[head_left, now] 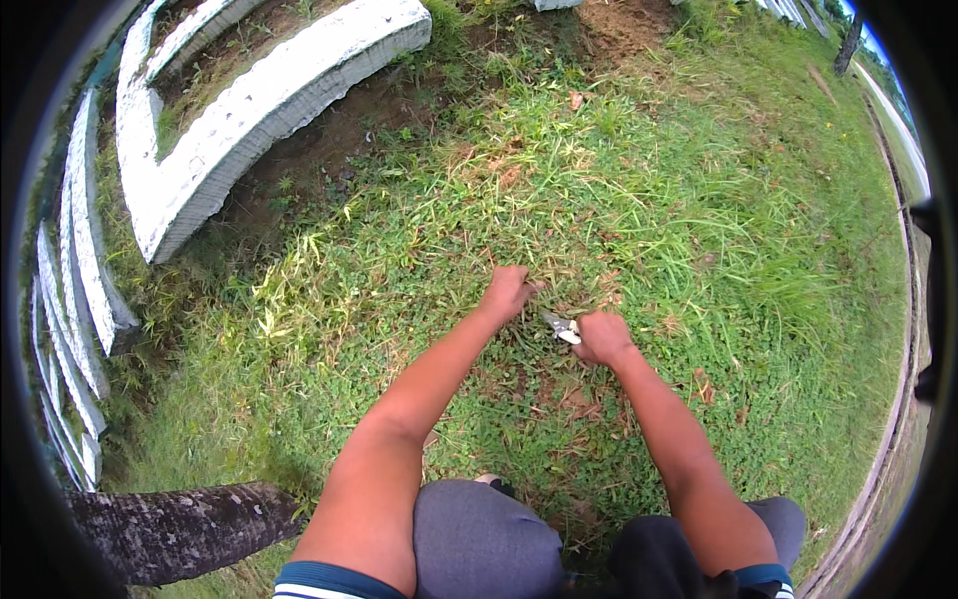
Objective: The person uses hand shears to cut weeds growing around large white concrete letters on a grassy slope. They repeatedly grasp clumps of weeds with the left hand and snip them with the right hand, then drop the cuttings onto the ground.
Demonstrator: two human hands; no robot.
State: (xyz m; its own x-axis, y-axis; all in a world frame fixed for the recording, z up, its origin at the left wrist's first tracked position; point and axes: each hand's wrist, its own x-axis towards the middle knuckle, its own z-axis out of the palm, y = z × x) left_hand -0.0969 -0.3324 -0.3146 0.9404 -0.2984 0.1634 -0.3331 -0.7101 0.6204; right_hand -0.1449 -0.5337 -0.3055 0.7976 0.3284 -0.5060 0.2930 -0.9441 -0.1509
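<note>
My right hand (603, 338) is closed around a pair of pruning shears (563, 328), whose metal blades point left towards my other hand. Just left of the blade tips, my left hand (510, 292) is low over the grass with its fingers bent together; blades of grass are at the fingertips, and whether they are pinched is too small to tell. Green grass and low leafy weeds (524, 374) surround both hands, with some dry brown bits among them.
Large white-painted concrete shapes (284, 97) stand at the upper left, with more (90, 239) along the left edge. A tree trunk (187, 528) is at the lower left. Bare soil (621, 30) shows at the top. A concrete kerb (891, 442) curves along the right.
</note>
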